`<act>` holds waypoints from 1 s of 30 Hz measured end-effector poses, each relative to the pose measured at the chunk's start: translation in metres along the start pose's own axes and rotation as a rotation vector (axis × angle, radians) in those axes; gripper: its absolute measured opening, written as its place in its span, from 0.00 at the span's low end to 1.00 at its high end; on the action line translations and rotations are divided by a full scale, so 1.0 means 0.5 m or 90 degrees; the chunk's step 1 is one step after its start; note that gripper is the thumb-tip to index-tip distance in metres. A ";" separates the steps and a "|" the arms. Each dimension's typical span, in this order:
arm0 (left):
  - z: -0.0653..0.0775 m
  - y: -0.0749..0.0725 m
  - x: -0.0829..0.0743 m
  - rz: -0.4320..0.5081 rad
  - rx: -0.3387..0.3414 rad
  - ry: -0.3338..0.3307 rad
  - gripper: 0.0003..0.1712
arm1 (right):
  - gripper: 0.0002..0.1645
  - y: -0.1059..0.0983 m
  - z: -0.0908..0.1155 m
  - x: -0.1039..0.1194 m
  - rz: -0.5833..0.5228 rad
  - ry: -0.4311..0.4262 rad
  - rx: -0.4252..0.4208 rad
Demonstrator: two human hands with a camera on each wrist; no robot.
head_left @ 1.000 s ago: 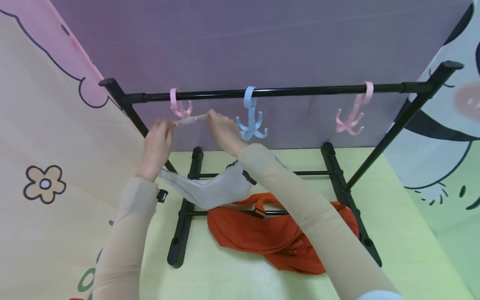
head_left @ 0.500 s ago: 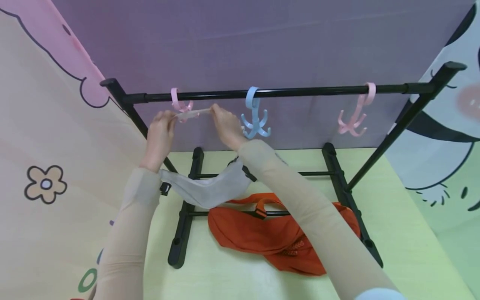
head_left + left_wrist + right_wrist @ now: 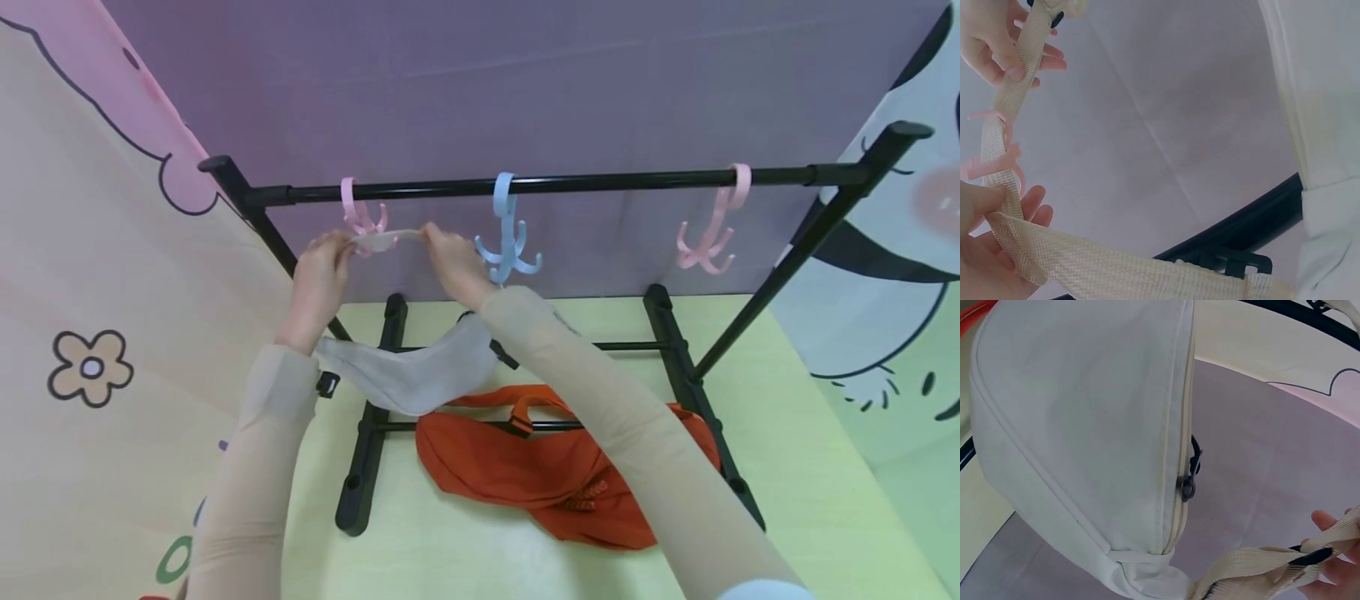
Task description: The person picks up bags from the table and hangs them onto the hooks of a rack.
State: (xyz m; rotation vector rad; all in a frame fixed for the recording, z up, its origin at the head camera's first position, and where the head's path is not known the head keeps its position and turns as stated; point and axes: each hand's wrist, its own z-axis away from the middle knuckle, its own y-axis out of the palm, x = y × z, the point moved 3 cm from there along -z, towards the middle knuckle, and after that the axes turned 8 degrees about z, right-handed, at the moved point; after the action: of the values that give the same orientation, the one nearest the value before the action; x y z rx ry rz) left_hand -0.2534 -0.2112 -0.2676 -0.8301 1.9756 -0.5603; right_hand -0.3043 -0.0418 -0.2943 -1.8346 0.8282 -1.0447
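A pale grey-white waist bag (image 3: 420,367) hangs below my hands by its cream webbing strap (image 3: 384,242). With thumb and fingers, my left hand (image 3: 318,287) grips one part of that strap. My right hand (image 3: 457,265) pinches it a short way to the right. Between the hands, the strap lies at the prongs of the left pink hook (image 3: 362,215). In the left wrist view the webbing (image 3: 1016,94) runs against the pink prongs (image 3: 997,164). The right wrist view has the bag body (image 3: 1085,425) with its dark zipper pull (image 3: 1187,486).
A black rack's top bar (image 3: 615,181) also carries a blue hook (image 3: 506,233) and another pink hook (image 3: 708,225). An orange-red waist bag (image 3: 510,467) lies low, over the rack's lower bar. A purple wall (image 3: 570,92) stands behind.
Both hands rose slightly with the strap, then came down a little at the left pink hook. The right hand ends slightly farther right. The blue hook swayed a little.
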 end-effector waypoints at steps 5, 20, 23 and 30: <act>0.009 0.000 -0.003 -0.004 -0.006 0.008 0.13 | 0.17 0.004 0.007 0.005 0.001 -0.023 0.007; 0.049 0.010 -0.013 -0.003 -0.105 0.073 0.13 | 0.15 0.015 0.022 0.012 -0.003 -0.038 -0.027; 0.057 0.012 -0.014 0.001 -0.121 0.090 0.15 | 0.18 0.015 0.028 0.014 -0.010 -0.028 -0.012; 0.077 0.017 -0.026 -0.005 -0.161 0.126 0.20 | 0.28 0.018 0.050 0.019 -0.001 -0.072 -0.008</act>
State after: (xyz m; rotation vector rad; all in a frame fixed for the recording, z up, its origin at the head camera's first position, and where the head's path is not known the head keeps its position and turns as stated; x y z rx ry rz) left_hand -0.2182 -0.1980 -0.2850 -0.9672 2.2582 -0.4158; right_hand -0.2791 -0.0450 -0.3065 -1.8859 0.7678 -0.9301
